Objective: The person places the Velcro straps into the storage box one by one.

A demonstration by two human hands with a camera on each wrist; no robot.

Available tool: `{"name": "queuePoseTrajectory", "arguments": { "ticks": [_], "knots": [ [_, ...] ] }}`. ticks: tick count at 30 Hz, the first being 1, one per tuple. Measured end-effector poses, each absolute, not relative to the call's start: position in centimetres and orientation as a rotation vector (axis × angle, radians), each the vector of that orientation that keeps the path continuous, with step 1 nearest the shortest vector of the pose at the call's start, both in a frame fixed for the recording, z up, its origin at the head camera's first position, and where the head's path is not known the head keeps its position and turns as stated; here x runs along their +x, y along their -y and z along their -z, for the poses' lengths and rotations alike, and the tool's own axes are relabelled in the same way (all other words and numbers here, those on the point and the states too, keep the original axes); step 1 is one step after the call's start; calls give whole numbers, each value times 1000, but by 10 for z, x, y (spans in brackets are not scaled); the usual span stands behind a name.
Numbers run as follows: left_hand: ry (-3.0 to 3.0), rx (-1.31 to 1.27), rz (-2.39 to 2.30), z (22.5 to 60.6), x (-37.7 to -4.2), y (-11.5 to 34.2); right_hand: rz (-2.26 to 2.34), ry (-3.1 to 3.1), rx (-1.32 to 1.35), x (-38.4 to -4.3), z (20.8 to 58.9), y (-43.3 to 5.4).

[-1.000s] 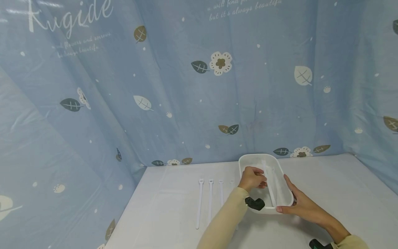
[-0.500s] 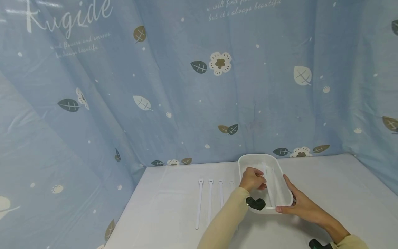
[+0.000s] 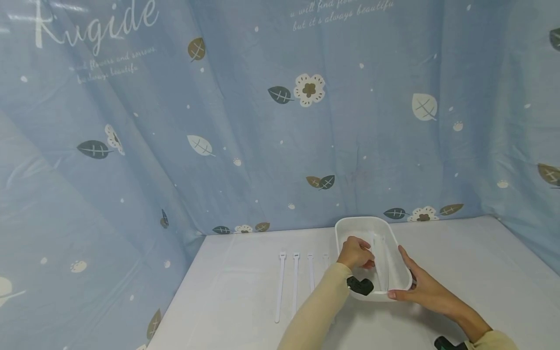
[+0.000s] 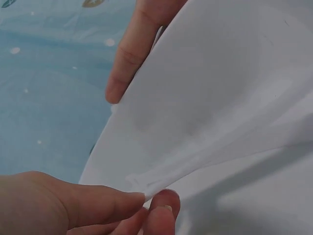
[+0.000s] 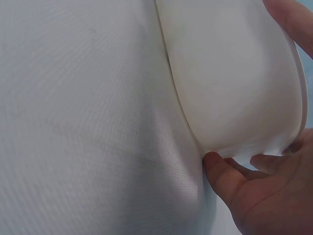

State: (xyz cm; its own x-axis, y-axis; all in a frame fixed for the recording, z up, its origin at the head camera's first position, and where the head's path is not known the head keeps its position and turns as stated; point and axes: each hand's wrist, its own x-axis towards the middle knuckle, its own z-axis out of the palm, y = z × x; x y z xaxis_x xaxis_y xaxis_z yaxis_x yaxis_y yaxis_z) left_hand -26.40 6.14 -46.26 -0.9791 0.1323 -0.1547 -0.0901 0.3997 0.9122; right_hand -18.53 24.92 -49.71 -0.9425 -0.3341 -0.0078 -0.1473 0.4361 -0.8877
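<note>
A white plastic box [image 3: 359, 221] with rounded corners tilts up over the table at the right. My right hand [image 3: 426, 290] grips its right side, thumb at the near corner; in the right wrist view, fingers of this hand [image 5: 264, 188] curl round the box wall. My left hand [image 3: 356, 253] reaches inside the box. Between its thumb and fingers it pinches the end of a thin whitish strip [image 4: 181, 166], folded and film-like. From above, the strip [image 3: 381, 265] lies lengthwise in the box; its exact kind I cannot tell.
Several white cable ties [image 3: 281, 289] lie side by side on the white tabletop [image 3: 236, 287], left of the box; the left sleeve [image 3: 317, 308] partly covers them. A blue patterned curtain [image 3: 245, 112] hangs behind and around the table.
Both hands and the box stay almost in place. Within the box, the strip has shifted very slightly left at its near end. The cable ties have not moved.
</note>
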Motion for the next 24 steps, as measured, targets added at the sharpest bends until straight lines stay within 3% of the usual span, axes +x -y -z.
{"name": "queuePoseTrajectory", "arguments": {
  "ticks": [24],
  "knots": [
    [-2359, 113, -1717, 453, -258, -56, 1506, -2509, -413, -186, 497, -249]
  ]
}}
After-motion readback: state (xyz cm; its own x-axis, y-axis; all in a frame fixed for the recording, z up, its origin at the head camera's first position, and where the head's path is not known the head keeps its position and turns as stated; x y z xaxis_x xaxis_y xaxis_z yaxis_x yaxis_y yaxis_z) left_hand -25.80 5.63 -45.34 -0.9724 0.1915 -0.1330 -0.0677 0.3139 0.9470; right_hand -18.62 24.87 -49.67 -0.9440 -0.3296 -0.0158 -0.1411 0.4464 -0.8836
